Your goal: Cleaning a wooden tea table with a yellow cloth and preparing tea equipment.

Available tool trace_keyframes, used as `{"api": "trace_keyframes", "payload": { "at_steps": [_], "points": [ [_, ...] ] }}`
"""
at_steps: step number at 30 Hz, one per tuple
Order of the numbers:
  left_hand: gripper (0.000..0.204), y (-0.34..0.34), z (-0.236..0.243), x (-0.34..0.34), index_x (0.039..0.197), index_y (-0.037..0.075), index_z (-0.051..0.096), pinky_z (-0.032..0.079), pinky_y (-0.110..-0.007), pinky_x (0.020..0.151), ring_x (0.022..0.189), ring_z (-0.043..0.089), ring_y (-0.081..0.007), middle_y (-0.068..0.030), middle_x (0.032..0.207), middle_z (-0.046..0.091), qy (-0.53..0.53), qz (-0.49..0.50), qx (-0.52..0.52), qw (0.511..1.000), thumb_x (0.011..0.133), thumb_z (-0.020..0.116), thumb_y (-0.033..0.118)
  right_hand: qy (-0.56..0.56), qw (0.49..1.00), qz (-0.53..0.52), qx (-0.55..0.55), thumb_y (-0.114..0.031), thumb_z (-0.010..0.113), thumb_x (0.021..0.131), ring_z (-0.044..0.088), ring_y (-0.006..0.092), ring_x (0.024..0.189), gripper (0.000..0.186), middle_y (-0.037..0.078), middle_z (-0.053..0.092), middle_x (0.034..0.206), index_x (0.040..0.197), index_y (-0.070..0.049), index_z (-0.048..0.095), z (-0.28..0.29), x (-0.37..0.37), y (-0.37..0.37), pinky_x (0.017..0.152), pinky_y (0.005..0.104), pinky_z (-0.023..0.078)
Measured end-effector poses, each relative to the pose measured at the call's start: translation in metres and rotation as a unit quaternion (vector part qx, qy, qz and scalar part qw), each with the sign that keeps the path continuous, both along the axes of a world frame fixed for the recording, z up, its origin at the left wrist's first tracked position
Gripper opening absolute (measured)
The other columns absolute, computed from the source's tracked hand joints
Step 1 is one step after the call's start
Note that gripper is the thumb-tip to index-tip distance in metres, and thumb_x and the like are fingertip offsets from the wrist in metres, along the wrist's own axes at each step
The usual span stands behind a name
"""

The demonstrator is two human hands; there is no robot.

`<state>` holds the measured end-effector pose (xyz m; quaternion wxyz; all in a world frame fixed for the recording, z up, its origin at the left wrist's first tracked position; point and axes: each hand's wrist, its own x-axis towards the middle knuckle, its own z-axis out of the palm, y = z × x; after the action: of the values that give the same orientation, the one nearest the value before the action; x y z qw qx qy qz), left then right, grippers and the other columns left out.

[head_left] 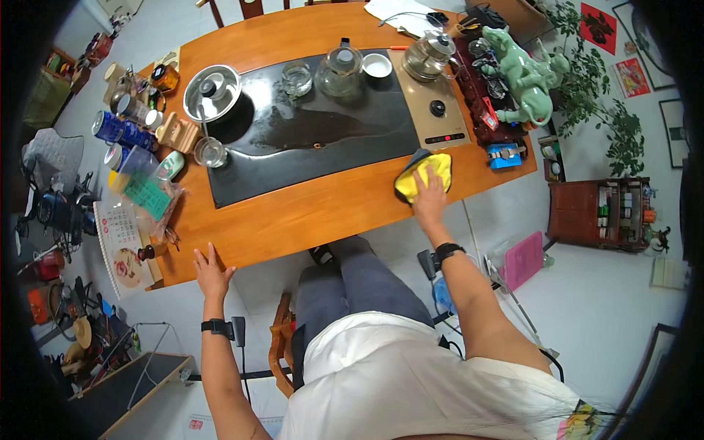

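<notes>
My right hand presses down on a yellow cloth with a dark grey edge, which lies bunched near the right front edge of the wooden table. My left hand is at the table's left front edge, fingers apart, holding nothing. Beyond the cloth is a black tea tray with a wet patch on its surface. On it stand a glass teapot, a glass cup, a small white bowl and, by the left edge, another glass cup.
A steel bowl sits at the tray's left. Jars, blue cans and a calendar crowd the left end. On the right are a glass kettle on a gold heating panel, a green figurine and a blue box.
</notes>
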<state>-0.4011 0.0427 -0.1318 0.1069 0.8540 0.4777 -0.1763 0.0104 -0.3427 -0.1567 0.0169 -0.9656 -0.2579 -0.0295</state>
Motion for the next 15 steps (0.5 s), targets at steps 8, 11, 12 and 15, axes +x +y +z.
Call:
{"api": "trace_keyframes", "payload": {
  "at_steps": [8,11,12,15],
  "points": [
    [0.104,0.008,-0.005,-0.002,0.152,0.022,0.018,0.036,-0.046,0.106,0.132,0.033,-0.0480,-0.0288,0.151,0.019,0.019,-0.022,-0.012,1.000,0.070,0.082,0.033,0.123,0.950,0.261,0.120,-0.032,0.074,0.069,0.034,0.0343,0.135,0.065,0.007,0.034,0.151,0.131,-0.023,0.055,0.020,-0.094,0.110,0.101,0.0564,0.028],
    [0.102,0.008,0.000,0.005,0.151,0.020,0.018,0.036,-0.046,0.106,0.132,0.034,-0.0478,-0.0299,0.151,0.020,0.034,-0.031,-0.021,0.999,0.072,0.081,0.033,0.140,0.932,0.302,0.143,-0.031,0.069,0.076,0.036,0.0308,0.133,0.055,0.004,0.035,0.150,0.129,-0.023,0.057,0.027,-0.093,0.117,0.105,0.0562,0.026],
    [0.102,0.008,0.004,0.008,0.151,0.017,0.018,0.037,-0.045,0.105,0.131,0.035,-0.0467,-0.0305,0.150,0.021,0.043,-0.035,-0.023,0.998,0.072,0.081,0.034,0.124,0.927,0.323,0.144,-0.032,0.068,0.077,0.036,0.0294,0.133,0.054,0.003,0.036,0.150,0.129,-0.024,0.057,0.023,-0.082,0.107,0.105,0.0555,0.026],
    [0.102,0.011,0.004,0.009,0.151,0.015,0.019,0.039,-0.044,0.104,0.131,0.037,-0.0460,-0.0316,0.150,0.020,0.056,-0.023,-0.030,0.998,0.072,0.080,0.036,0.055,0.955,0.272,0.107,-0.039,0.063,0.081,0.036,0.0255,0.134,0.050,0.001,0.039,0.148,0.129,-0.028,0.057,0.012,-0.044,0.061,0.104,0.0540,0.028]
  ]
}}
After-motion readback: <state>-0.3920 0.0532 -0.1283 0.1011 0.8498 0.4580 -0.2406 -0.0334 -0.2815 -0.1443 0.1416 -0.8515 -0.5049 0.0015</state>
